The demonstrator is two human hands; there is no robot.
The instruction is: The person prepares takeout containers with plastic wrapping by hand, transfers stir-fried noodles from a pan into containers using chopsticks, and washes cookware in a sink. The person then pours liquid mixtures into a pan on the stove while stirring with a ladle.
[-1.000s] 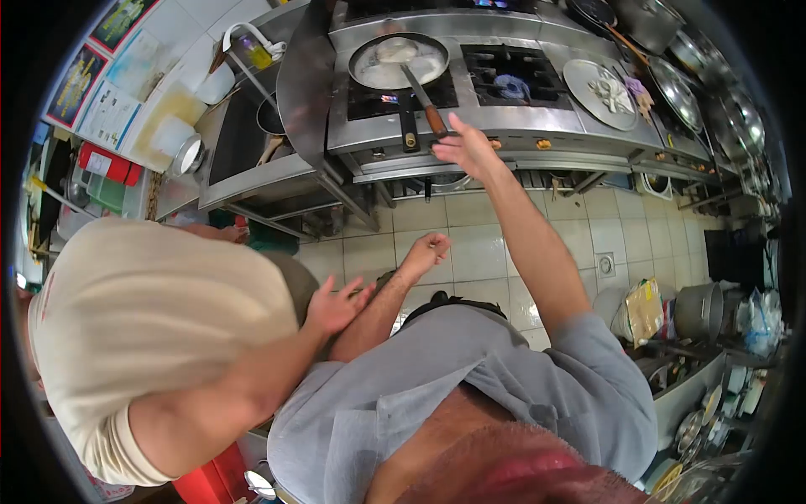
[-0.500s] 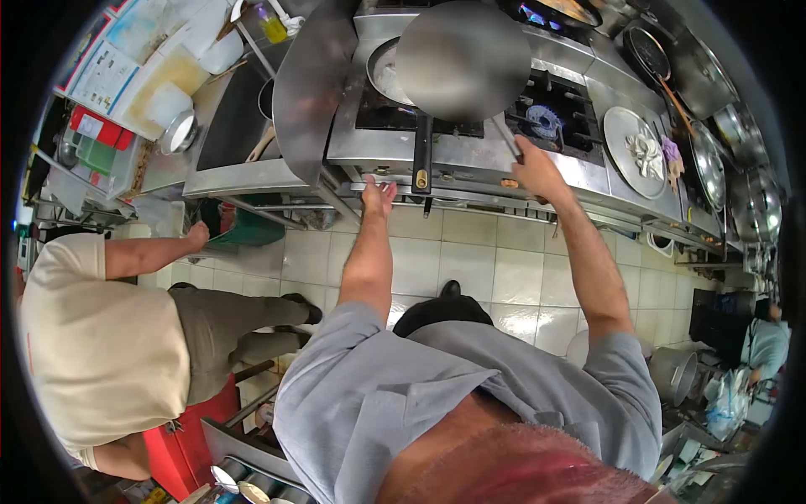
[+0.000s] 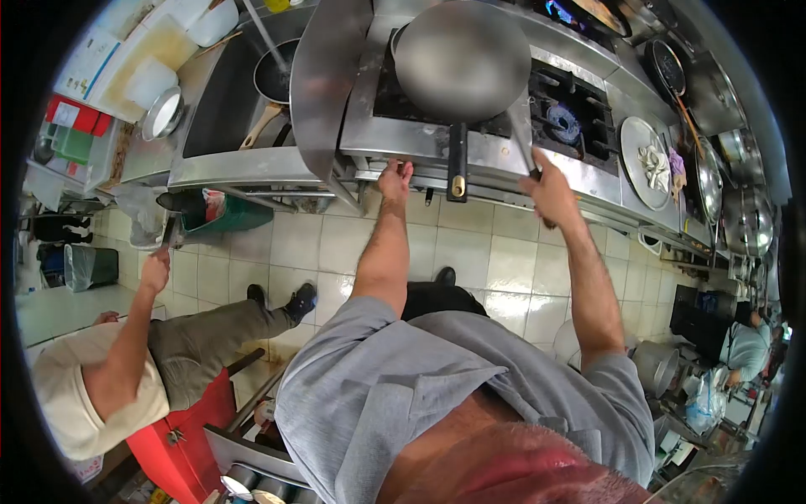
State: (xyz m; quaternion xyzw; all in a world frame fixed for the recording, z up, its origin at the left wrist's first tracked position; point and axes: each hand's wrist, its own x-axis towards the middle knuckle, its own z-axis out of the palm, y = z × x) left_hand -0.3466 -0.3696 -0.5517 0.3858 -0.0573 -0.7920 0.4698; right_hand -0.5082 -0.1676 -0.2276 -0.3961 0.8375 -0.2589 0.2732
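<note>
On the stove (image 3: 361, 139) sits a frying pan with a black handle (image 3: 457, 164) that points toward me. A blurred round grey patch (image 3: 462, 63) hides most of the pan. My right hand (image 3: 554, 193) is closed around a long metal utensil (image 3: 522, 134) with a dark handle; its far end reaches the grey patch, so its kind is unclear. Low at the stove's front panel, left of the pan handle, my left hand (image 3: 395, 179) has its fingers curled in. What they grip there is hidden. A lit burner (image 3: 563, 123) shows a blue flame right of the pan.
A metal plate (image 3: 631, 172) with a crumpled white cloth (image 3: 653, 168) lies right of the burner. A metal divider (image 3: 327, 92) separates the stove from another pan (image 3: 277, 80) at left. A co-worker in a cream shirt (image 3: 101, 395) stands at my left, beside a green bin (image 3: 231, 218).
The view has shifted left. The co-worker has moved back and holds a dark-handled thing over the bin. My left hand's fingers have curled in at the stove front. My right hand still grips the utensil.
</note>
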